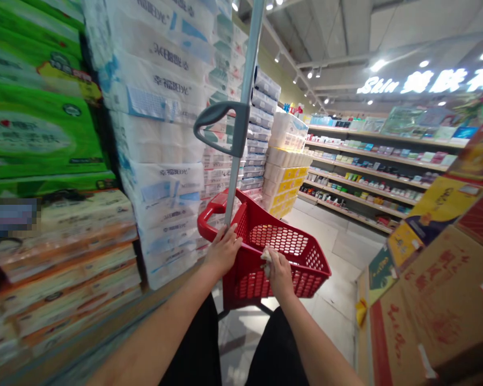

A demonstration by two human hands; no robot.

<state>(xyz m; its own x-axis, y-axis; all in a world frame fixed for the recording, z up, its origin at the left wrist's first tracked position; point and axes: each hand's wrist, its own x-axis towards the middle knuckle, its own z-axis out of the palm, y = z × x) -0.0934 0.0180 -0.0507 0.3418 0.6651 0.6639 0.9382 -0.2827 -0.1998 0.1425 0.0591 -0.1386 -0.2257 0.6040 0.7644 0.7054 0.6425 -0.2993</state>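
Your 2 hands are apart, both at the near side of the red basket (235, 284), which stands in the aisle in front of your knees. Your left hand (224, 249) lies over the basket's near left corner, fingers pointing away from you, just beside the foot of the grey pole (232, 187) — you cannot tell from here whether it grips or only rests. Your right hand (280, 273) is clamped on a crumpled white cloth (267, 257) at the near rim, its fingers curled around the cloth.

The pole rises at the basket's left end, with a grey handle (241, 128) partway up and a red handle (204, 222) low down beside it. On your left are stacked green packs (28, 134) and tall piles of white paper packs (161, 134). On your right are cardboard boxes (434, 300) — and beyond the basket, long shelves (386, 150) filled with small goods.
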